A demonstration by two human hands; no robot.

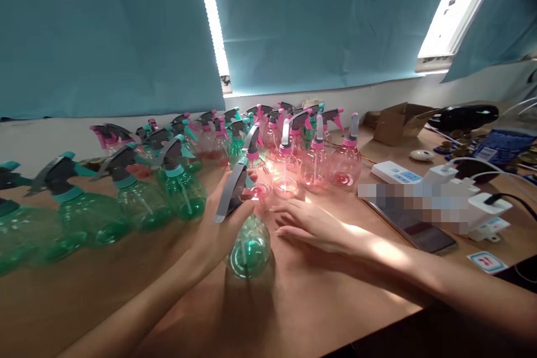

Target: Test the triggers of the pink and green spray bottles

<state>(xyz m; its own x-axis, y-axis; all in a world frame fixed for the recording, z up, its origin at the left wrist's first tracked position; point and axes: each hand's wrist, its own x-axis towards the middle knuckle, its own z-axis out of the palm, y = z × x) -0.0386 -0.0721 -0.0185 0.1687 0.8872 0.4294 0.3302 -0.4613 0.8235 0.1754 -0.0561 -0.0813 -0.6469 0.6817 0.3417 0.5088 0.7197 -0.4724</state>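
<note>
My left hand (215, 229) is wrapped round the neck of a clear green spray bottle (250, 249), below its grey trigger head. The bottle tilts, its round base facing me just above or on the table; contact is hard to tell. To its right, my right hand (308, 225) hovers low over or rests on the table, fingers stretched out and holding nothing. Just beyond its fingertips stand clear pink spray bottles (286, 170) with pink collars and grey triggers. Left of my left hand is a row of green spray bottles (184, 193) with teal collars.
More pink and green bottles crowd the back of the wooden table (210, 313) below teal blinds (335, 22). On the right lie a dark phone (413, 229), a white power strip (394, 172) with plugs and cables, a white mouse (422, 155) and a cardboard box (398, 123).
</note>
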